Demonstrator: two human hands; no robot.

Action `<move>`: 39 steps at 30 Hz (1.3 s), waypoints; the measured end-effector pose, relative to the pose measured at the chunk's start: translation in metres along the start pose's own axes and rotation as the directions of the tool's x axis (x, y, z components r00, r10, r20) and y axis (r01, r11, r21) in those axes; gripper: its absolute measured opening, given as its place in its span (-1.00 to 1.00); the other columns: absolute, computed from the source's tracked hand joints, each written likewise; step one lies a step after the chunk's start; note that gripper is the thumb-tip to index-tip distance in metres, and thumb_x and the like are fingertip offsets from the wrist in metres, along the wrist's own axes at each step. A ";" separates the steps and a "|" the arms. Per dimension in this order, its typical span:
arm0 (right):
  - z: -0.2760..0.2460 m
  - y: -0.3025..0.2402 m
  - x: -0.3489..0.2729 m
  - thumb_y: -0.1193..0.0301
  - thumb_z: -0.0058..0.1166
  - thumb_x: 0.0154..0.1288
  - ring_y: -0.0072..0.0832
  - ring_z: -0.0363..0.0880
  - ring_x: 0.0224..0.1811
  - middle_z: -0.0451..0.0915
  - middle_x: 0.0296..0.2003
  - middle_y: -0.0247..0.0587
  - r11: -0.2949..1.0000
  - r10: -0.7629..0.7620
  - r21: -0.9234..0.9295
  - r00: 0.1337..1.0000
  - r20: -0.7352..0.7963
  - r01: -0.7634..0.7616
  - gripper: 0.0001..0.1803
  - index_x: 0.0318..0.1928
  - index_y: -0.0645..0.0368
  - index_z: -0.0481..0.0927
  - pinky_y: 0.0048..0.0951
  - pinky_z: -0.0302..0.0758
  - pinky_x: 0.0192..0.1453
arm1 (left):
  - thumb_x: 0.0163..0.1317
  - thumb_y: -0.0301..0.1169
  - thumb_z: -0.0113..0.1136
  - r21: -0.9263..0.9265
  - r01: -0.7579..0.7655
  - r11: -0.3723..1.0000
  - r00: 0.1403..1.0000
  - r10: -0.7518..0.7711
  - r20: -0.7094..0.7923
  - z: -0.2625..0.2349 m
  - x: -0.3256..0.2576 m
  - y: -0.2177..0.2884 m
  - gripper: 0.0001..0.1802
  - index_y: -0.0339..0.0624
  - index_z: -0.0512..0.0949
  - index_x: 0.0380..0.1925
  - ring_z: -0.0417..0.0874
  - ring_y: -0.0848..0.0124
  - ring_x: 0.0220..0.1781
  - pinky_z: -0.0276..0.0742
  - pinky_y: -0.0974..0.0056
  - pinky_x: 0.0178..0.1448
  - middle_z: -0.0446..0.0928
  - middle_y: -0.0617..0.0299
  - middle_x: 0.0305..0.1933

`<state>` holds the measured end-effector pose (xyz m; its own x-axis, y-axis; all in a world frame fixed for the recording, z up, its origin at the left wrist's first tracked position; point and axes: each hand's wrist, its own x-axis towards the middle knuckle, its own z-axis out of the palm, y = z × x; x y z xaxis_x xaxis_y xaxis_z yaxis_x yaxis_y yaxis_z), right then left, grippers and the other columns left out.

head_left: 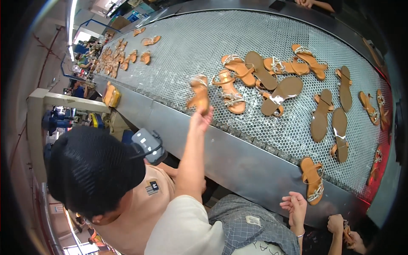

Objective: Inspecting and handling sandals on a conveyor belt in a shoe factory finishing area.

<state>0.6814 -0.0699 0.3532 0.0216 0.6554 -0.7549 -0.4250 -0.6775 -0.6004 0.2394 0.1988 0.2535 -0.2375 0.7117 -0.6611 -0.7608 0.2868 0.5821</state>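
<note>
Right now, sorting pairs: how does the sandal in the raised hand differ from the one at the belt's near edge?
The held sandal is lifted and tilted, gripped by the left hand; the edge sandal lies flat, untouched, on the belt. Both are tan with pale straps.

Small square patch point(152, 187), dark with pale marks, on the shoulder of a co-worker's tan shirt, lower left.

Pale rectangular cloth label point(253, 220) sewn on grey checked fabric, bottom centre.

Yellow boxy package point(111, 95) at the left edge of the conveyor, standing tilted.

Brown cardboard box point(120, 22) far upper left, beside blue frames; detail too small to tell.
</note>
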 end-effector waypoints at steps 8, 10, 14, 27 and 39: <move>0.008 -0.017 0.028 0.43 -0.07 0.38 -0.39 0.67 -0.37 0.64 -0.31 -0.04 0.998 0.055 0.032 0.998 -0.024 -0.055 -0.80 -0.10 0.29 0.49 -0.51 0.60 -0.30 | 0.11 0.31 0.03 0.371 -0.179 0.911 0.959 0.246 -0.143 0.015 0.115 0.094 0.10 0.06 -0.32 0.42 -0.24 -0.10 0.51 -0.18 -0.26 0.45 -0.20 -0.07 0.49; 0.007 -0.020 0.035 0.42 -0.07 0.39 -0.40 0.67 -0.36 0.64 -0.30 -0.05 0.995 0.102 -0.025 0.995 0.006 -0.101 -0.80 -0.10 0.29 0.49 -0.52 0.59 -0.30 | 0.20 0.16 0.06 0.724 -0.305 0.618 0.891 0.455 -0.013 0.018 0.138 0.070 -0.03 0.15 -0.25 0.43 -0.09 -0.04 0.49 -0.08 -0.23 0.40 -0.21 -0.01 0.51; -0.006 -0.015 0.050 0.41 -0.06 0.39 -0.53 0.63 -0.36 0.64 -0.32 -0.17 0.989 0.066 -0.124 0.993 -0.099 -0.079 -0.82 -0.11 0.24 0.50 -0.59 0.52 -0.32 | 0.29 0.17 -0.11 0.920 -0.309 0.240 0.928 0.289 0.236 0.072 0.171 0.002 -0.14 0.00 -0.13 0.42 0.00 0.02 0.46 0.22 -0.10 0.33 -0.17 0.00 0.49; -0.057 -0.014 0.084 0.41 0.26 -0.07 -0.08 0.25 0.20 0.37 0.10 -0.12 0.228 -0.753 -0.972 0.643 -0.143 0.051 -0.52 -0.05 0.15 0.48 -0.05 0.14 0.28 | -0.12 0.05 0.26 0.844 -0.360 -0.398 0.776 0.374 0.508 0.140 0.224 -0.134 -0.22 0.13 0.41 0.20 0.24 0.07 0.34 0.06 -0.15 0.35 0.18 0.03 0.37; -0.136 0.004 0.066 0.50 0.15 -0.07 -0.08 0.35 0.04 0.40 0.00 -0.05 0.424 -0.676 -0.900 0.628 -0.385 -0.095 -0.52 -0.03 0.17 0.46 -0.18 0.35 0.14 | -0.16 -0.45 0.33 0.834 -0.526 -0.170 0.756 0.356 0.549 0.164 0.094 -0.210 -0.38 -0.15 0.49 0.05 0.36 0.11 0.22 0.29 0.08 0.29 0.29 0.00 0.25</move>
<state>0.8039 -0.0746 0.2656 0.6492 0.7413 -0.1702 0.6325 -0.6505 -0.4204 0.4762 0.3107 0.1468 -0.1186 0.9924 -0.0325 0.7576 0.1116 0.6431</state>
